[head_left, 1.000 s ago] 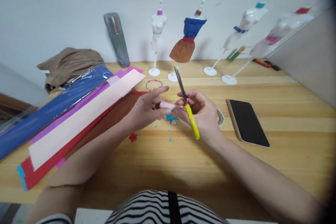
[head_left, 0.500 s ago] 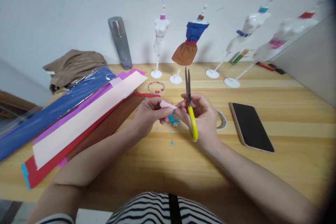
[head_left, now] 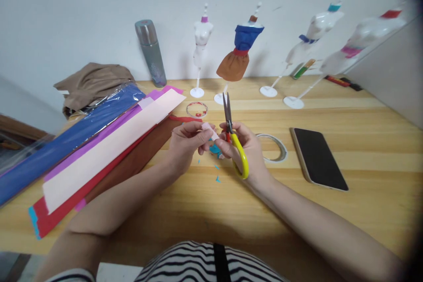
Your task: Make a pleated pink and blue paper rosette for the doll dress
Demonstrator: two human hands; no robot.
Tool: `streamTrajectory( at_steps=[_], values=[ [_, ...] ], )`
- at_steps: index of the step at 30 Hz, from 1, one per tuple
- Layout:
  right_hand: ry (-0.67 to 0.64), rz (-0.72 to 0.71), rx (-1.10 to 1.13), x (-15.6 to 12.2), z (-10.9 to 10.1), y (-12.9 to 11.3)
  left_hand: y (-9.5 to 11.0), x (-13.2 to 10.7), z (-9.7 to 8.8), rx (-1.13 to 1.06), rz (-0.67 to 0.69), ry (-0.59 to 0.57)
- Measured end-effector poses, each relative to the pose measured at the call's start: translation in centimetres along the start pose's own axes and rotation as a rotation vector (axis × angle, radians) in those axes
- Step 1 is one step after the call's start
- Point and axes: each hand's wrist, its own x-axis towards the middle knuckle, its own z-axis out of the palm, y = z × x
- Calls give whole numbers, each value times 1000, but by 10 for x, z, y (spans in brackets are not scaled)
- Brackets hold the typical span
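Between the thumb and fingers of my left hand (head_left: 187, 145) is pinched a small strip of pale pink crepe paper (head_left: 210, 131). My right hand (head_left: 246, 147) grips a pair of scissors (head_left: 238, 152) with yellow and red handles, blades pointing up and away. The right thumb and fingertips also meet the strip's lower right end. Beneath the hands lie blue paper scraps (head_left: 215, 149), partly hidden. A roll of tape (head_left: 282, 152) rests just beyond my right wrist.
Crepe paper sheets (head_left: 112, 150) are stacked at left, beside a brown cloth (head_left: 95, 81) and a flask (head_left: 153, 59). Several small white dress forms stand along the wall, one in a blue top and brown skirt (head_left: 234, 66). At right lies a phone (head_left: 319, 158).
My right hand and the scissors have shifted left and slightly down, uncovering more of the tape roll. The pink strip has turned to a steeper slant.
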Motion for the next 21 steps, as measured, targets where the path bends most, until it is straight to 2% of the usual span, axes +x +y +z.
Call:
streamTrajectory(
  at_steps=[6,8,13,16,19,21],
  values=[
    [-143,-40,-128,5,-15,-12,14,6,-8,211,3,-25],
    [-246,-66,-256,9,-24,-23,15,9,-11,257,42,-46],
    [-388,-179,-630,17,-50,-47,14,13,-18,400,156,-52],
    [-427,-240,-755,19,-58,-53,17,12,-21,488,169,-52],
    [-453,-294,-825,20,-58,-53,22,11,-20,496,129,-76],
    [-405,-303,-842,19,-54,-50,22,11,-18,454,72,-102]
  ],
)
